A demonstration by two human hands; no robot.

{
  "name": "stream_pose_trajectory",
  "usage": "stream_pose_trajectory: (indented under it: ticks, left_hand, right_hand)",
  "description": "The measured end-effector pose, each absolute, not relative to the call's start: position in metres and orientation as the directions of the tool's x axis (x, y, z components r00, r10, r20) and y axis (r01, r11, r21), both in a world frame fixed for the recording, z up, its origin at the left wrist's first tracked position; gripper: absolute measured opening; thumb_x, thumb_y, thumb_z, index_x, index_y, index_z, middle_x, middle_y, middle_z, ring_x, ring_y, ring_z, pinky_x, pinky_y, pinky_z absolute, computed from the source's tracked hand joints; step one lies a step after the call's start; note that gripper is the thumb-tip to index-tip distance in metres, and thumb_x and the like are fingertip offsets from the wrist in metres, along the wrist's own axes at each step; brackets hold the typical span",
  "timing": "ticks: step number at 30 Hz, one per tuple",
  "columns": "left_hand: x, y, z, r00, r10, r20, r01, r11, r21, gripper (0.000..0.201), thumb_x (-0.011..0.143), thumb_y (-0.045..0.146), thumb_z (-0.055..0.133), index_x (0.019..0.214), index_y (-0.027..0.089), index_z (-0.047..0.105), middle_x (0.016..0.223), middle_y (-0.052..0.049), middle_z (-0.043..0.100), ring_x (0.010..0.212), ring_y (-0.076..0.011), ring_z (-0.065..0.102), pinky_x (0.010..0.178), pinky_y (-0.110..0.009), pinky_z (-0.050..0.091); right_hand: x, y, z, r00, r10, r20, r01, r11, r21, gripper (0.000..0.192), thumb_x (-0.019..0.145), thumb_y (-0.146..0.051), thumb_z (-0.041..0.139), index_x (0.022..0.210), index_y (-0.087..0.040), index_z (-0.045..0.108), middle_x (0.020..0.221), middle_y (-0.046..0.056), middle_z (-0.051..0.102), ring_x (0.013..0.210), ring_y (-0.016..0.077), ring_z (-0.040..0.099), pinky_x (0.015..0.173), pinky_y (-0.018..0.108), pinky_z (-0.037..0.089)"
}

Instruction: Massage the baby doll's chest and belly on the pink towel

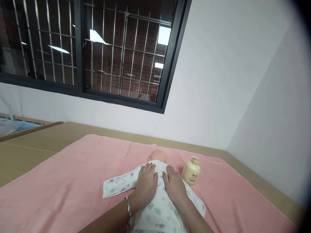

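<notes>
White walls and a dark barred window (97,48) stand behind a tan bed surface (36,145) covered by a pink towel (60,187). On the towel lies a baby doll (158,156), head away from the person, dressed in a white printed baby suit (157,213) with one sleeve stretched out to the left. Both hands rest flat on the doll's upper body, side by side and nearly touching: the left hand (146,183), with a bangle (128,207) at the wrist, lies open with the fingers close together, and the right hand (173,185) lies the same way, palm down, holding nothing. A cream lotion bottle (191,171) stands upright on the towel just to the right of the doll's shoulder, near the right hand but apart from it. The work looks like stroking or smoothing over the doll's body; done well, it calls for even, light pressure from both palms, keeping the doll centred on the towel and the right hand clear of the bottle.
</notes>
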State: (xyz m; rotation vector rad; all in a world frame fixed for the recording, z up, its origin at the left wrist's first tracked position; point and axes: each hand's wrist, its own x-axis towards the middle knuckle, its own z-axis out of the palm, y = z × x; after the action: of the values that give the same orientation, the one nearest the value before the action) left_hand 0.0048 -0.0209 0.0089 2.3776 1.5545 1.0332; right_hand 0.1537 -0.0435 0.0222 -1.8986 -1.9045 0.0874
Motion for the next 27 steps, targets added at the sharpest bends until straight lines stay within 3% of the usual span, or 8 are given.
stream_pose_trajectory:
  ticks: [5, 9, 14, 19, 23, 27]
  left_hand:
    - [-0.002, -0.008, 0.013, 0.256, 0.880, 0.400, 0.770, -0.436, 0.466, 0.044, 0.090, 0.026, 0.040, 0.130, 0.016, 0.054, 0.140, -0.009, 0.053, 0.134, -0.0240, 0.042, 0.116, -0.044, 0.027]
    - [-0.006, -0.002, 0.014, 0.277, 0.873, 0.401, 0.769, -0.452, 0.452, 0.042, 0.091, 0.030, 0.041, 0.128, 0.018, 0.055, 0.139, -0.009, 0.054, 0.133, -0.0240, 0.043, 0.114, -0.045, 0.029]
    - [0.001, -0.013, 0.012, 0.315, 0.791, 0.524, 0.803, -0.516, 0.297, 0.035, 0.095, 0.025, 0.038, 0.122, 0.015, 0.058, 0.128, -0.011, 0.062, 0.123, -0.0270, 0.052, 0.108, -0.049, 0.036]
    - [0.008, -0.024, 0.009, 0.366, 0.673, 0.643, 0.793, -0.587, 0.164, 0.028, 0.094, 0.019, 0.040, 0.111, 0.014, 0.063, 0.118, -0.012, 0.066, 0.115, -0.0270, 0.058, 0.102, -0.046, 0.043]
    - [0.006, -0.023, 0.013, 0.311, 0.728, 0.610, 0.800, -0.547, 0.245, 0.029, 0.094, 0.022, 0.040, 0.111, 0.015, 0.063, 0.119, -0.012, 0.065, 0.115, -0.0273, 0.057, 0.103, -0.046, 0.042]
    - [0.000, -0.015, 0.019, 0.311, 0.798, 0.516, 0.797, -0.514, 0.316, 0.035, 0.092, 0.029, 0.043, 0.118, 0.013, 0.060, 0.123, -0.014, 0.063, 0.120, -0.0291, 0.053, 0.106, -0.047, 0.037]
  right_hand:
    - [0.130, -0.068, 0.039, 0.060, 0.964, 0.259, 0.968, 0.008, -0.253, 0.048, 0.097, -0.026, 0.026, 0.127, -0.006, 0.057, 0.131, 0.019, 0.057, 0.127, 0.0306, 0.049, 0.106, 0.044, 0.035]
    - [0.120, -0.080, 0.049, 0.044, 0.974, 0.222, 0.971, 0.011, -0.238, 0.046, 0.093, -0.022, 0.032, 0.129, -0.005, 0.055, 0.131, 0.021, 0.057, 0.127, 0.0319, 0.049, 0.105, 0.045, 0.036]
    - [0.135, -0.064, 0.037, 0.031, 0.970, 0.240, 0.923, 0.065, -0.380, 0.055, 0.097, -0.034, 0.028, 0.139, -0.004, 0.046, 0.143, 0.017, 0.046, 0.136, 0.0302, 0.038, 0.111, 0.044, 0.030]
    - [0.152, -0.044, 0.020, -0.008, 0.967, 0.256, 0.871, 0.132, -0.474, 0.059, 0.096, -0.037, 0.032, 0.144, -0.004, 0.039, 0.151, 0.015, 0.035, 0.142, 0.0268, 0.028, 0.117, 0.041, 0.020]
    - [0.152, -0.045, 0.021, -0.008, 0.954, 0.299, 0.883, 0.148, -0.447, 0.057, 0.094, -0.033, 0.034, 0.144, -0.005, 0.039, 0.150, 0.014, 0.037, 0.141, 0.0256, 0.030, 0.117, 0.039, 0.021]
    - [0.141, -0.058, 0.032, 0.011, 0.937, 0.349, 0.926, 0.123, -0.358, 0.050, 0.094, -0.030, 0.035, 0.136, -0.008, 0.051, 0.138, 0.016, 0.052, 0.132, 0.0274, 0.043, 0.110, 0.039, 0.033]
